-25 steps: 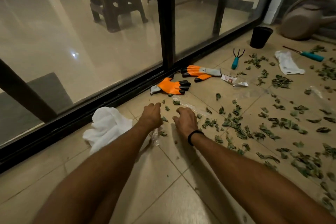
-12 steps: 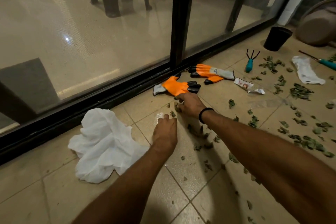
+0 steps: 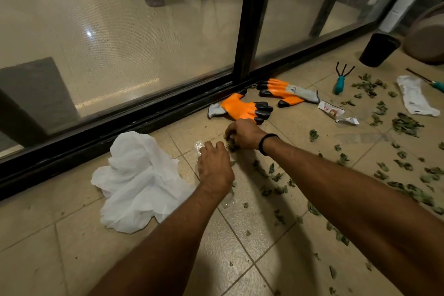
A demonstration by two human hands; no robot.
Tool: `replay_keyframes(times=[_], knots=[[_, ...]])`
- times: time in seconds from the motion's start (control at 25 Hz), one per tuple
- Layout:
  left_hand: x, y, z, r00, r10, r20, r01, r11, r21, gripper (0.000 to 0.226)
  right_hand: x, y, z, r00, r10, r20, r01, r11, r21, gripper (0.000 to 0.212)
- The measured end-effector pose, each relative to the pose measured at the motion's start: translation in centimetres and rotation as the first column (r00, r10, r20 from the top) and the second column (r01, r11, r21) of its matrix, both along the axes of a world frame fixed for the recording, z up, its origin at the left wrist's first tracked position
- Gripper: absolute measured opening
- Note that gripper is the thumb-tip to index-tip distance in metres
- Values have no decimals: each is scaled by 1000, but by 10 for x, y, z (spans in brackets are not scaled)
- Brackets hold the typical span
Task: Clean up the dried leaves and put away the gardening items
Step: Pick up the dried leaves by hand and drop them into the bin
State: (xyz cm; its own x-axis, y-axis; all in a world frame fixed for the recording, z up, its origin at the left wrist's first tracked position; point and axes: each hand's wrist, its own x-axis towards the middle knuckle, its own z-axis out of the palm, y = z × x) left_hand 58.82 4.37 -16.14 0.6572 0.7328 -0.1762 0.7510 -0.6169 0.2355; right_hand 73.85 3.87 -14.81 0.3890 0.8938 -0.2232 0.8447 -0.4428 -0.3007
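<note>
On the floor (image 3: 48,235) before us: clear plastic bag (image 3: 199,146).
Our left hand (image 3: 215,168): pinches it.
Our right hand (image 3: 242,133): curled round dried leaves (image 3: 231,148), just right of it.
Other leaves: strewn rightward, nearer right hand.

The floor (image 3: 72,259) tiles are showing as smooth glazed ceramic, faintly speckled, catching a dull sheen. The white cloth (image 3: 137,182) is lying soft, matt and creased. The clear film (image 3: 199,145) is glinting as thin, crinkled plastic. The gloves (image 3: 240,109) are showing a smooth orange rubbery coating, glossy black tips and grey knitted cuffs. The hand rake (image 3: 341,78) is pairing dark metal tines with a teal plastic handle. The dried leaves (image 3: 406,124) are looking crisp and matt.
</note>
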Motion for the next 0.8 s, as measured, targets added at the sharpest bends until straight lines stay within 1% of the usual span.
replay_keyframes(times=[0.16, 0.24, 0.32, 0.36, 0.44, 0.52, 0.6, 0.68, 0.76, 0.8], knots=[[-10, 4, -4, 1000, 19, -10, -19, 1000, -10, 92, 8, -15, -5, 996, -83, 37, 79, 992, 101, 31], [-19, 9, -6, 1000, -16, 13, 17, 997, -74, 98, 11, -16, -2, 996, -55, 69, 50, 997, 64, 41], [-30, 22, -3, 996, -82, 27, 85, 985, -153, 103, 4, -15, 2, 997, 27, 66, -26, 1000, -16, 55], [-36, 31, 0, 993, -120, 19, 122, 975, -188, 103, -1, -14, 3, 996, 74, 59, -71, 996, -59, 57], [-43, 50, 8, 982, -187, -18, 177, 952, -248, 99, -11, -15, -1, 985, 162, 54, -154, 979, -132, 49], [-43, 60, 12, 971, -230, -66, 205, 942, -265, 97, -18, -23, -4, 978, 199, 69, -189, 974, -125, 40], [-41, 58, 12, 962, -246, -117, 212, 945, -248, 102, -26, -38, -6, 978, 204, 53, -201, 978, -65, 30], [-38, 49, 11, 945, -262, -196, 226, 956, -188, 105, -36, -56, -11, 982, 186, 39, -185, 982, -25, 26], [-34, 37, 13, 912, -275, -304, 276, 960, -39, 101, -37, -63, -8, 989, 131, 74, -133, 991, 18, 32], [-32, 32, 14, 905, -266, -333, 295, 955, 40, 101, -33, -60, -5, 989, 95, 111, -101, 994, 46, 37]])
